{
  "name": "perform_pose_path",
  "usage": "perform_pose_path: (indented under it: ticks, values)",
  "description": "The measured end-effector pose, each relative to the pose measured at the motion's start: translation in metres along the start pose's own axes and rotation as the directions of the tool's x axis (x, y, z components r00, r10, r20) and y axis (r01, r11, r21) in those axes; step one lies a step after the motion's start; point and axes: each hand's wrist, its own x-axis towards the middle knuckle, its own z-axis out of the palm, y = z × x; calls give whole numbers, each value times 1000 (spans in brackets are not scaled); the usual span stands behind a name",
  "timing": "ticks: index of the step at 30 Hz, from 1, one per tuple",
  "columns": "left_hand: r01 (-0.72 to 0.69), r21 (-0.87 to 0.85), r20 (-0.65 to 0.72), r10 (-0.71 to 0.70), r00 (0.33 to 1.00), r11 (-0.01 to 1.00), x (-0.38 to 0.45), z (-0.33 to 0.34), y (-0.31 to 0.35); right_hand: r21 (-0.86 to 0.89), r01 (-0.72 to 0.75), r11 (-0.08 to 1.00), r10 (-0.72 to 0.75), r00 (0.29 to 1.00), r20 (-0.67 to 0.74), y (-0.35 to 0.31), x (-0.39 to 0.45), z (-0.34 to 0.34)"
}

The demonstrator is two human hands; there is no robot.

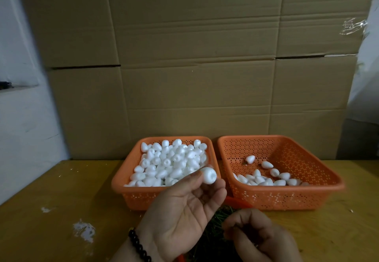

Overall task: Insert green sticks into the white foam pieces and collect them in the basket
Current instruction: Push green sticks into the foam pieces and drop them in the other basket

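White foam fills the scene: a person's left hand (184,204) lifts one egg-shaped foam piece (208,175) pinched at the fingertips, palm turned up, in front of the near rim of the left orange basket (123,181), which is heaped with plain foam pieces (170,161). The held piece shows its blunt end towards the camera, with a small dimple at the centre, so its long axis runs roughly away from the viewer towards the baskets. The right hand (258,235) hangs lower and to the right, fingers curled inward over a dark pile of green sticks (217,239) lying on the yellow table (61,190) (whether a stick is already between those fingers cannot be told, since the hand is blurred and its grip is hidden). A second orange basket (287,188) stands just beside the first, on the right, holding a thin scatter of foam pieces (268,177), and seems to be the collecting basket. The coming move turns on one relation: the dimpled end sits up and to the left of the right hand, so a stick would likely have to travel up and leftwards, point first, along the piece's axis. A black bead bracelet (139,245) circles the left wrist; flattened cardboard (194,56) forms the backdrop.
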Motion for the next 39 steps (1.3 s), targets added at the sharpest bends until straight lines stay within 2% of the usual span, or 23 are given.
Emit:
perform_pose_path:
  ticks: [3, 9, 14, 18, 25, 28, 32, 39]
  values:
    - [72, -69, -27, -74, 997, 995, 2, -3, 0, 98, -35, 995, 32, 999, 36, 1, 2, -4]
    - [161, -172, -89, -178, 980, 972, 10, -9, -6, 242, 12, 970, 1, 998, -56, 5, 13, -8]
    - [192, -255, -131, -231, 964, 948, 15, -16, -9, 447, -175, 877, 187, 982, 18, -2, 15, -12]
    - [163, -214, -149, -197, 969, 963, 17, -17, -14, 537, -267, 800, 279, 958, 60, -6, 18, -14]
    - [111, 5, -131, -109, 985, 994, 12, -11, -23, 582, -192, 791, 240, 971, -7, -9, 17, -11]
    - [104, 63, -111, -97, 989, 993, 11, -10, -23, 549, -160, 820, 223, 974, -49, -6, 17, -11]
    - [130, 113, -97, -119, 988, 985, 11, -10, -25, 437, -81, 896, 149, 981, -123, -5, 17, -13]
    - [96, 118, -69, -89, 994, 988, 10, -6, -29, 432, -91, 897, 161, 979, -128, -4, 17, -13]
